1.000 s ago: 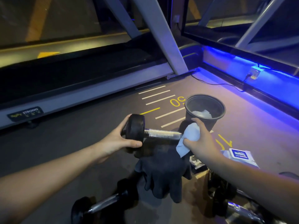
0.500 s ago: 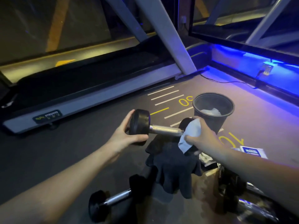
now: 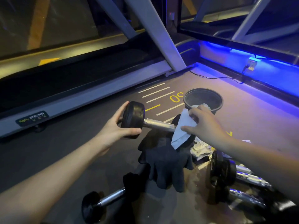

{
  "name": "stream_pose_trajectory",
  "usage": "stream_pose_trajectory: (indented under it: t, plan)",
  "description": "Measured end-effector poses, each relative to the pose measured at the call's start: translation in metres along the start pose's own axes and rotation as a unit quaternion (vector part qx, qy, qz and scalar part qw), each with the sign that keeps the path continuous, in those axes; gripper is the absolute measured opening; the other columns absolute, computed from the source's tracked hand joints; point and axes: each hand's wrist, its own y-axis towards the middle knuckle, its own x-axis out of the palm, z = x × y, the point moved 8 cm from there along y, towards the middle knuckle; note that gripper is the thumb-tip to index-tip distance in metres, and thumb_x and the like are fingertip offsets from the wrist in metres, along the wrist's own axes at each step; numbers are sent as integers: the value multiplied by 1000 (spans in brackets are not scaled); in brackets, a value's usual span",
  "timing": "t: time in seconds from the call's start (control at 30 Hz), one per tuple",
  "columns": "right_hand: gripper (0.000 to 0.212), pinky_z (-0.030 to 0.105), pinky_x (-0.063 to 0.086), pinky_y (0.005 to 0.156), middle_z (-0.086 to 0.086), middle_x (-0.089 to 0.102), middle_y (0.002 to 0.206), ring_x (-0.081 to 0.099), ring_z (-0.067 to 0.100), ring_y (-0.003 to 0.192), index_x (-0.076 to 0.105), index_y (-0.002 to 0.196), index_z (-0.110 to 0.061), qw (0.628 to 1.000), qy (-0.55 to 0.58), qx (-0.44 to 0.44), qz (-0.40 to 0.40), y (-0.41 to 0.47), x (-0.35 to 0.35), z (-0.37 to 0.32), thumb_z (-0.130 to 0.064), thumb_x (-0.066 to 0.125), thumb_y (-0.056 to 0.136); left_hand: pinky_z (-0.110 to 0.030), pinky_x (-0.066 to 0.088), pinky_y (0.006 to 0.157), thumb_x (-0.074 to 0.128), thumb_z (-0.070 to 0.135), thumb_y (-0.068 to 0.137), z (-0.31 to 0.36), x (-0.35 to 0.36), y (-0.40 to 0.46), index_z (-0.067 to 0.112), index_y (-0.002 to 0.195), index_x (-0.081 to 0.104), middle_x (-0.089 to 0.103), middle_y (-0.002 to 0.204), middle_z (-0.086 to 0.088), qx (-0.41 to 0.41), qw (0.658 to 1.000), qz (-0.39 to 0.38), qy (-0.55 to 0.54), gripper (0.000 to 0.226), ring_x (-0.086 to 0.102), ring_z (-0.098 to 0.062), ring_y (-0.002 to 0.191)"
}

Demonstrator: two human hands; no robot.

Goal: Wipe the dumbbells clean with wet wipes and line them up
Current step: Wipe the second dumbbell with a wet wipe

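Note:
A black dumbbell [image 3: 155,124] with a metal handle is held level above the floor. My left hand [image 3: 118,126] grips its left head. My right hand [image 3: 203,125] presses a white wet wipe [image 3: 182,130] against the dumbbell's right head, which the wipe and hand mostly hide. A second dumbbell [image 3: 106,199] lies on the floor at the bottom centre. Two more dumbbells [image 3: 226,177] with chrome handles lie at the lower right, partly behind my right forearm.
A black bin [image 3: 191,96] holding used wipes stands just beyond my right hand. Dark gloves [image 3: 165,162] hang under the held dumbbell. Crumpled wrapping [image 3: 200,149] lies beside them. A treadmill frame [image 3: 84,97] runs along the left, and a blue-lit ledge [image 3: 258,73] with a cable borders the right.
My right hand has shifted the wipe over the dumbbell's right head, and the wipe hangs more open. The view has moved closer; the wipes packet by my right forearm is now hidden.

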Motion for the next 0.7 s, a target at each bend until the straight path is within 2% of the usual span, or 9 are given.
stream_pose_trajectory:
  t: [0.07, 0.13, 0.23, 0.3, 0.37, 0.43, 0.5, 0.6, 0.7]
  plan:
    - [29, 26, 31, 60, -9, 48, 76, 46, 3, 75, 53, 78, -23, 999, 25, -22, 5, 3, 0, -7, -20, 82, 74, -24, 57, 70, 94, 15, 55, -1, 0, -1, 56, 140, 43, 59, 130, 3, -3, 1000, 0, 0, 107, 62, -22, 120]
    - [29, 19, 34, 60, -11, 52, 71, 50, 0, 75, 54, 72, -31, 998, 64, -20, 7, 5, 1, -10, -16, 79, 76, -26, 58, 69, 95, 12, 57, -1, -1, -3, 52, 145, 41, 59, 131, 0, -9, 1000, 0, -4, 111, 64, -21, 116]
    - [18, 13, 35, 61, -3, 61, 74, 52, 11, 73, 62, 78, -27, 993, 114, -21, -19, 8, 7, -17, -15, 76, 79, -30, 59, 71, 90, 3, 66, -1, 0, -4, 49, 147, 40, 58, 133, -3, -11, 1000, 0, -16, 105, 65, -21, 116]
    - [12, 19, 38, 64, 2, 63, 74, 52, 14, 69, 65, 80, -22, 987, 152, -36, -36, 11, 10, -27, -13, 73, 80, -30, 60, 72, 91, 5, 64, 0, 0, -5, 50, 146, 40, 57, 133, -2, -11, 1000, -1, -8, 107, 63, -21, 119]
    - [15, 26, 39, 65, -3, 60, 69, 49, 8, 65, 65, 77, -23, 976, 204, -53, -50, 14, 11, -40, -10, 72, 81, -34, 61, 74, 92, 13, 58, 1, 1, -5, 52, 145, 41, 58, 132, 0, -13, 1000, -2, -5, 108, 62, -21, 120]
    - [25, 20, 38, 61, -13, 54, 63, 47, 3, 61, 64, 73, -25, 960, 265, -59, -71, 16, 13, -52, -3, 71, 83, -37, 61, 75, 92, 14, 58, 1, 1, -5, 52, 145, 41, 58, 132, 0, -15, 1000, -1, -6, 108, 62, -22, 120]
    - [23, 17, 38, 61, -15, 54, 64, 48, 1, 61, 66, 75, -21, 947, 299, -63, -95, 17, 18, -64, 0, 70, 84, -37, 61, 75, 92, 7, 64, 2, 1, -5, 51, 146, 40, 58, 131, -2, -16, 1000, 4, -7, 106, 64, -22, 117]
    - [6, 26, 39, 70, -5, 59, 74, 50, 6, 73, 72, 84, -14, 939, 321, -53, -109, 23, 29, -74, -8, 74, 84, -37, 61, 75, 91, 9, 63, 4, 2, -5, 52, 146, 40, 59, 129, -2, -18, 1000, 4, -1, 106, 68, -19, 111]
    - [10, 30, 39, 70, 1, 60, 72, 49, 8, 72, 72, 80, -21, 947, 307, -45, -86, 31, 37, -81, -12, 77, 82, -38, 62, 76, 88, 2, 70, 6, 2, -6, 50, 146, 40, 57, 130, -1, -20, 1000, 4, 1, 102, 67, -21, 112]
